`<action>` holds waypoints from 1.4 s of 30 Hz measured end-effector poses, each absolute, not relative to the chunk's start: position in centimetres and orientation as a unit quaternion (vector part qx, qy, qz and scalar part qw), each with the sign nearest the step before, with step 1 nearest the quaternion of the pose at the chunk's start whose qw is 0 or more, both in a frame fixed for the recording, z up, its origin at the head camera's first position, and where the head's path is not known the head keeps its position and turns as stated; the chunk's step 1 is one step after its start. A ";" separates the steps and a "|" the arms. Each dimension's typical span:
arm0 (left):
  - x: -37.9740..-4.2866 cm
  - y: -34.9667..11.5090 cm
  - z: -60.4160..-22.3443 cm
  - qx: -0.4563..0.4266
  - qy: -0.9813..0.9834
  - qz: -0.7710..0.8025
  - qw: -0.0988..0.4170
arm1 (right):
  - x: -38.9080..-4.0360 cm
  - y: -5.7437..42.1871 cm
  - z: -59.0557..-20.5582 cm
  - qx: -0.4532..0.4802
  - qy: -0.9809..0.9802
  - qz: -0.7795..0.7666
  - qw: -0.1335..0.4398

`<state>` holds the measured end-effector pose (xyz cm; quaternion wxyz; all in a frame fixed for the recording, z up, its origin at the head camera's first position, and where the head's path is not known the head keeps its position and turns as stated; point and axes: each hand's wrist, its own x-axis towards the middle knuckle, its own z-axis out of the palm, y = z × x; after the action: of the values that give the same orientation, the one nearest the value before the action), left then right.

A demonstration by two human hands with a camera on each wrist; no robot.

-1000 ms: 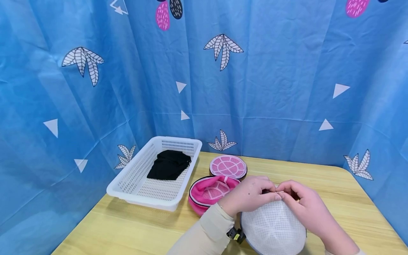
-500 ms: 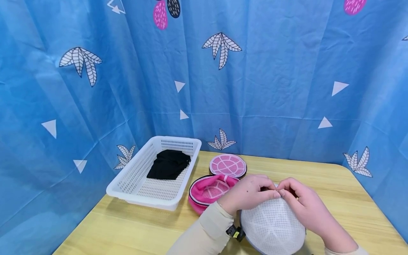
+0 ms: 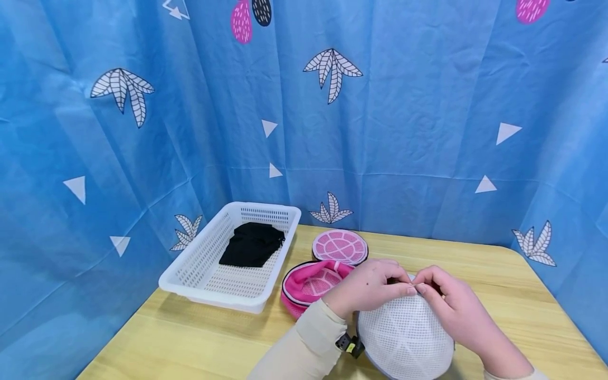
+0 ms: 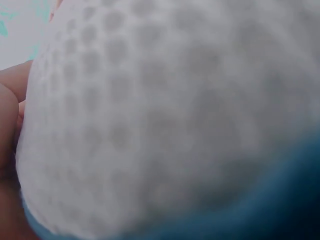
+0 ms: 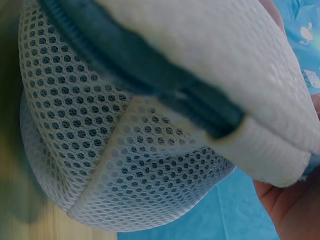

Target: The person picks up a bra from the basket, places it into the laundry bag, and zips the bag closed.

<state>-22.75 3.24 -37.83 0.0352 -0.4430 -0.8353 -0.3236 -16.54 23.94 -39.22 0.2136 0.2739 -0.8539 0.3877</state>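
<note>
A white mesh laundry bag [image 3: 406,338] stands on the table at the lower right of the head view, its sides puffed out. My left hand [image 3: 372,287] pinches its upper edge from the left. Close beside it, my right hand [image 3: 453,306] pinches the same edge, the fingertips of both hands nearly meeting. In the right wrist view a dark teal zipper [image 5: 140,65] runs along the bag and ends at a white fabric tab [image 5: 265,155]. Blurred white mesh [image 4: 115,115] fills most of the left wrist view. What lies inside the bag cannot be made out.
Left of the hands sits a pink mesh laundry bag [image 3: 296,311], unzipped. Behind it lies a flat round pink mesh bag [image 3: 339,246]. A white plastic basket [image 3: 209,298] holds folded black cloth [image 3: 252,245]. Blue curtain [image 3: 408,132] closes off the table's back and sides.
Both hands keep their pinch on the white bag's edge, with only slight fingertip shifts. The thin edge seen between the fingertips a second ago is now mostly covered.
</note>
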 end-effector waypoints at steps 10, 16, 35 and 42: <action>-22.9 2.9 -37.8 -0.450 -0.830 -0.327 0.032 | -16.6 23.8 -39.3 0.275 -0.856 0.380 0.219; -22.9 2.7 -37.7 -0.447 -0.827 -0.339 0.029 | -16.6 23.7 -39.3 0.272 -0.857 0.370 0.234; -24.3 0.4 -37.2 -0.400 -0.825 -0.398 0.041 | -16.4 24.2 -38.8 0.220 -0.866 0.375 0.247; -23.6 1.1 -36.8 -0.401 -0.832 -0.383 0.033 | -16.3 24.6 -38.6 0.159 -0.878 0.372 0.256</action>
<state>-23.57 1.11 -36.77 0.0332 -0.4006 -0.8317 -0.3829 -16.26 24.61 -38.57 0.2562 0.1589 -0.8781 0.3716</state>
